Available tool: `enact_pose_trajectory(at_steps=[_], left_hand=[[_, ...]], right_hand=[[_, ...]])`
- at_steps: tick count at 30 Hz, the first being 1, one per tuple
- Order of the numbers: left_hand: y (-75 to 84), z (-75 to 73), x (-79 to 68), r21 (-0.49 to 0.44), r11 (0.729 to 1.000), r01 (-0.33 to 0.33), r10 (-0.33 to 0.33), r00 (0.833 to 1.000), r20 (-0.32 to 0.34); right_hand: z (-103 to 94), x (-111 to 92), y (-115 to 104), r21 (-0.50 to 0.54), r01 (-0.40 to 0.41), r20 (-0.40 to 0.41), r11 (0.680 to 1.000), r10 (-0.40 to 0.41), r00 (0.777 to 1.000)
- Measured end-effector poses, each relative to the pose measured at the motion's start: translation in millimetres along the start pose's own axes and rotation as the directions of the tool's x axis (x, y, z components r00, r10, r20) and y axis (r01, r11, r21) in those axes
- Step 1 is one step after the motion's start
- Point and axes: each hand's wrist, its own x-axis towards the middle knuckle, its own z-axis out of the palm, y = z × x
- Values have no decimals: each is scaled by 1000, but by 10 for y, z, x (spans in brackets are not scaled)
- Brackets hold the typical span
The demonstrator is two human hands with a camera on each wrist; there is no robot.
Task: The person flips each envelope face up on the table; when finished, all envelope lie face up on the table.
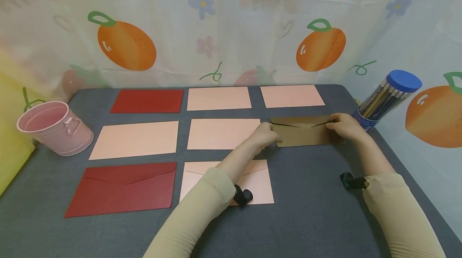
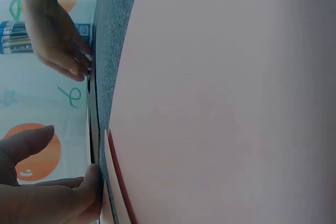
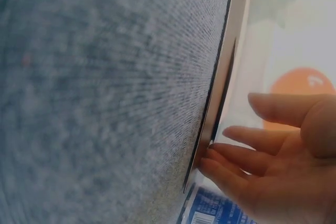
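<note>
Brown envelope: smooth, matt paper
Red envelope, left of brown envelope: smooth, matt paper
Tabletop, under brown envelope: matt, finely grained, rough-looking
Pink bucket, far left of brown envelope: smooth, soft sheen, metal or plastic unclear
Pencil tub, right of brown envelope: clear, plastic-looking, smooth lid

Brown envelope, far-right corner apparently hidden

Left hand, its fingers relaxed, its thumb apart from them, left forearm slanting back behind it, right hand well apart to its right, fingers slightly spread, thumb separate, right forearm behind that hand
</note>
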Motion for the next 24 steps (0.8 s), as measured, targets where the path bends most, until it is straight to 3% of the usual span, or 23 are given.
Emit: enact_pose_trajectory(at_steps=[7, 11, 15, 19, 21, 24], left_hand=[[-9, -109, -5, -79, 997, -6, 6, 1000, 6], [64, -249, -7, -139, 990, 2, 3, 999, 36], [182, -451, -96, -128, 991, -30, 39, 997, 68], [231, -762, -257, 64, 993, -103, 99, 993, 67], [226, -961, -368, 202, 970, -134, 124, 990, 62], [167, -1276, -542, 372, 914, -164, 155, 986, 54]], right_hand=[[14, -13, -39, -22, 16, 9, 1000, -16, 1000], [27, -48, -98, -8, 0, -10, 1000, 0, 1000], [48, -109, -255, 16, 42, -80, 999, -41, 996], [97, -148, -474, 49, 133, -130, 990, -126, 983], [126, -159, -578, 71, 180, -133, 981, -170, 976], [165, -175, -687, 92, 241, -118, 966, -230, 966]])
